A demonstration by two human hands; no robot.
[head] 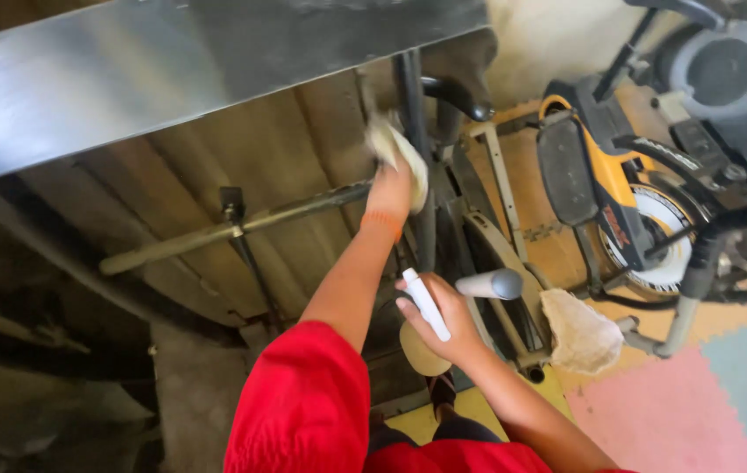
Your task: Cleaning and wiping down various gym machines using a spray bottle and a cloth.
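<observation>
Two hands are at work, and two cloths show. The left hand reaches far forward and up, its fingers closed around one crumpled, pale cloth pressed against a dark upright metal post of an exercise bike; an orange band sits at that wrist. The right hand is nearer the body, fingers wrapped around one slim white cylindrical bottle that points up and to the left, held just beside a smooth grey rounded handlebar end. The second cloth, beige and coarse-looking, hangs draped over the bike frame to the right of that hand, not touched by either hand. One black padded saddle sits above the post. One long, dull, round metal bar runs across to the left, beneath a broad, shiny sheet of flat metal. A second exercise machine, orange and black with a white wheel disc, stands well to the right. The floor carries foam mats in pink, pale blue and yellow, with interlocking edges. Both sleeves are red.
</observation>
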